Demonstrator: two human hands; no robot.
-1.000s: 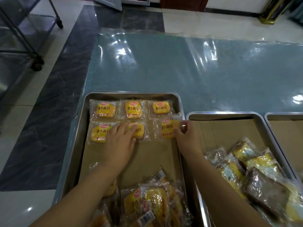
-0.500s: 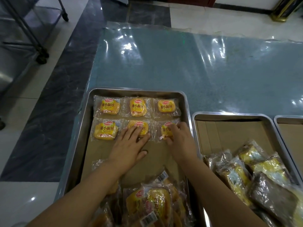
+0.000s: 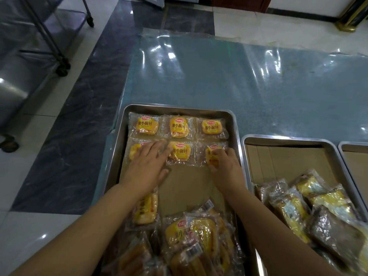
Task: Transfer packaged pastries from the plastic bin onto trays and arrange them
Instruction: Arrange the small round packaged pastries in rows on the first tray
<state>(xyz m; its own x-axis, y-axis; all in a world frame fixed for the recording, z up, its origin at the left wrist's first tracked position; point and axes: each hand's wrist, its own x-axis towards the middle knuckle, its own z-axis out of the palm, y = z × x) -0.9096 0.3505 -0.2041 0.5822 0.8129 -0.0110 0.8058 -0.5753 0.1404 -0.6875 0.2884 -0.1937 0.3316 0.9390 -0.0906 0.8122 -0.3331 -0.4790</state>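
A steel tray (image 3: 235,124) lined with brown cardboard holds two rows of yellow packaged pastries at its far end. The back row has three packs (image 3: 179,127). My left hand (image 3: 148,166) lies flat with fingers spread over the front row's left pack (image 3: 133,151), fingertips touching the middle pack (image 3: 182,153). My right hand (image 3: 225,163) presses its fingertips on the front row's right pack (image 3: 212,154). A loose heap of the same pastries (image 3: 189,236) fills the tray's near end.
A second steel tray (image 3: 288,141) to the right holds cardboard and a pile of mixed wrapped pastries (image 3: 310,208). A third tray's corner (image 3: 352,145) shows at far right. The table (image 3: 239,80) has a shiny plastic cover. A wheeled metal rack (image 3: 59,62) stands on the floor at left.
My left hand slid left from the middle pack onto the left pack. My right hand set the right pack down into the front row and now presses on it.
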